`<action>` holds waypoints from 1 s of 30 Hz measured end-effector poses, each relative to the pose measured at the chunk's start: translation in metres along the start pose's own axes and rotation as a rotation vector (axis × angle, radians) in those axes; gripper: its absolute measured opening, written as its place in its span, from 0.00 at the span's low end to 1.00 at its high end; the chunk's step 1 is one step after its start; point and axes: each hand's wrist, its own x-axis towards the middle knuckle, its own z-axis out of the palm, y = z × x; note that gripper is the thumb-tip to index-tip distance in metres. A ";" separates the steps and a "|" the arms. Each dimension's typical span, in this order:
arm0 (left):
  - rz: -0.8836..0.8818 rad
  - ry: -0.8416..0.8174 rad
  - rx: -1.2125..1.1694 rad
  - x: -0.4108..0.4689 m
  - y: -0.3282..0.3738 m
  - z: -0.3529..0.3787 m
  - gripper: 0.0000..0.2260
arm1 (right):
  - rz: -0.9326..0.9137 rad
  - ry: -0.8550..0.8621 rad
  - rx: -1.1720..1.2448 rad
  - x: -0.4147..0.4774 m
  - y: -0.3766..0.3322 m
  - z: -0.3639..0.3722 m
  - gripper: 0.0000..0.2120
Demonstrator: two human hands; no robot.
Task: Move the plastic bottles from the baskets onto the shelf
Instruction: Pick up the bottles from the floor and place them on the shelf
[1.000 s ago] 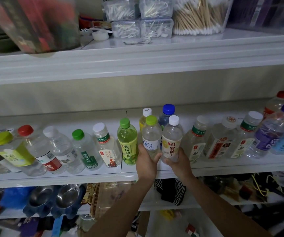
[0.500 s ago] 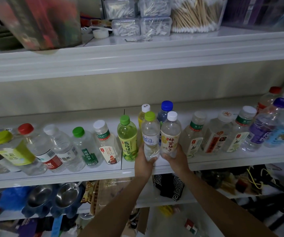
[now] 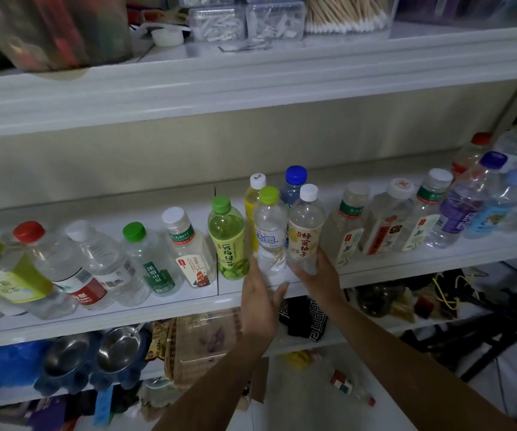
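- Two clear, upright bottles at the shelf's front edge, one per hand.
- Curled round the lime-capped bottle, blue "水" label: the left hand.
- Gripping the white-capped bottle, "蜂蜜柚子": the right hand.
- Just left of the left hand: one green-capped bottle, "青梅绿茶".

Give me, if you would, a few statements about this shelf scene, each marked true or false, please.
The left hand holds the lime-capped bottle. True.
The right hand holds a blue-capped bottle. False: it holds the white-capped bottle.
A red-capped bottle stands near the row's left end. True.
The cotton swabs sit on the lowest shelf. False: they sit on the top shelf.
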 end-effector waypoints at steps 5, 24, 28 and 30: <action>0.419 -0.038 0.487 -0.033 -0.037 0.003 0.38 | -0.064 0.137 -0.185 -0.030 0.027 -0.006 0.31; 0.556 -0.483 0.834 -0.110 -0.061 0.086 0.44 | 0.647 0.519 -0.690 -0.227 0.203 -0.192 0.37; 0.647 -0.570 0.824 -0.126 -0.059 0.129 0.44 | 0.837 0.566 -0.528 -0.267 0.243 -0.205 0.39; 0.691 -0.610 0.821 -0.134 -0.065 0.155 0.44 | 0.912 0.584 -0.533 -0.285 0.268 -0.201 0.40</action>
